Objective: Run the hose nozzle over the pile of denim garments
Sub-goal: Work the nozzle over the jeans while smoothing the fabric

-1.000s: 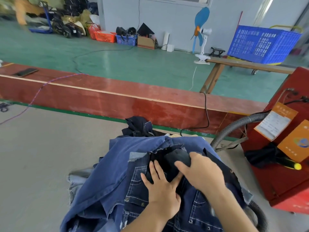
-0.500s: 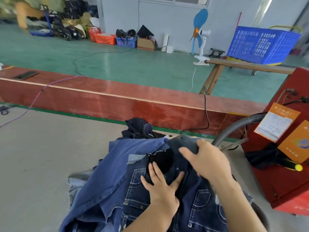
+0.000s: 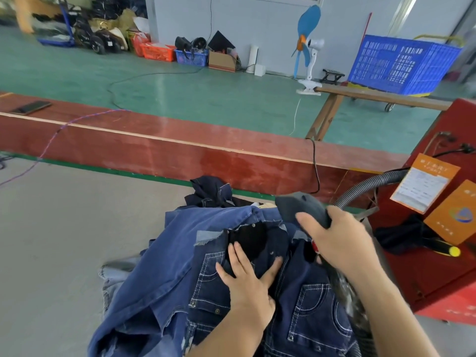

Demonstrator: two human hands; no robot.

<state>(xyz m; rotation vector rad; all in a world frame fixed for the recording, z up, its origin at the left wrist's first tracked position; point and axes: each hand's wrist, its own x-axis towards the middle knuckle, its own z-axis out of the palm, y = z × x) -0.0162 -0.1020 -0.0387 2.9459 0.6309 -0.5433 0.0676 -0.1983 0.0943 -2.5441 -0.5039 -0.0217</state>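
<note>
A pile of denim garments (image 3: 164,269) lies on the grey table in front of me, dark jeans on top of a lighter blue piece. My left hand (image 3: 247,276) presses flat on the dark jeans near the waistband, fingers spread. My right hand (image 3: 337,240) grips the dark grey hose nozzle (image 3: 301,204), whose wide head is lifted above the far edge of the pile. The grey ribbed hose (image 3: 365,186) curves from behind my right hand to the red machine (image 3: 422,279).
The red machine stands close on the right with orange cards (image 3: 425,181) and a yellow-tipped tool (image 3: 448,249) on it. A long red board (image 3: 180,148) borders the table's far edge, with a black cable (image 3: 315,166) over it. A phone (image 3: 31,107) lies far left.
My right hand has lifted the nozzle up and away from the waistband toward the far right edge of the pile. My left hand has stayed pressed on the jeans.
</note>
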